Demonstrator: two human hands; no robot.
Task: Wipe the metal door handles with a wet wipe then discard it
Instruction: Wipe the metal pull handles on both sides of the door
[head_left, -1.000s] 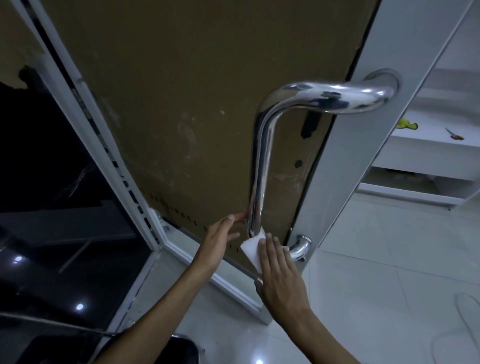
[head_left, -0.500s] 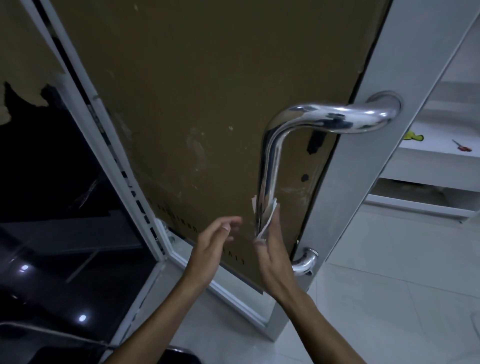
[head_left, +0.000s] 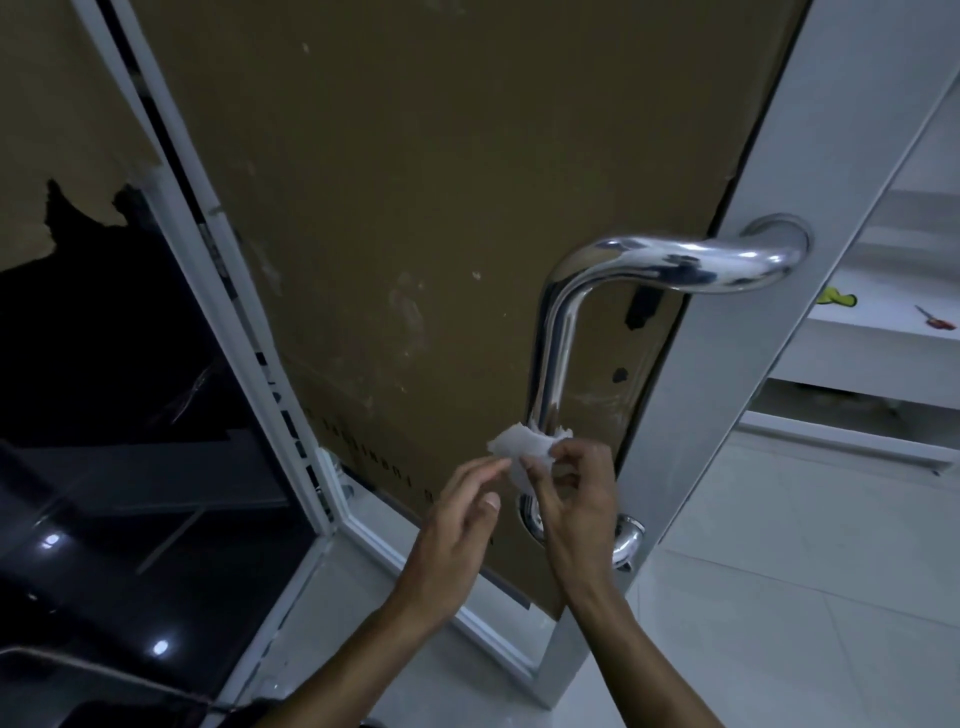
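Your right hand (head_left: 571, 493) pinches the wet wipe (head_left: 522, 448) on the metal door handle (head_left: 558, 332) at its 6 o'clock end; your left hand (head_left: 462, 514) is open. Throwing away comes later.

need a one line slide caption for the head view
Right hand pinches a white wipe against the lower metal door handle while the left hand reaches in.

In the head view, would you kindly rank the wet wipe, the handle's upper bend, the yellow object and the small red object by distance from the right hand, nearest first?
1. Wet wipe: pinched in the right hand, wrapped around the handle's lower bar.
2. Upper bend: above the hand.
3. Yellow object: on the white shelf, far right.
4. Small red object: further right on that shelf.
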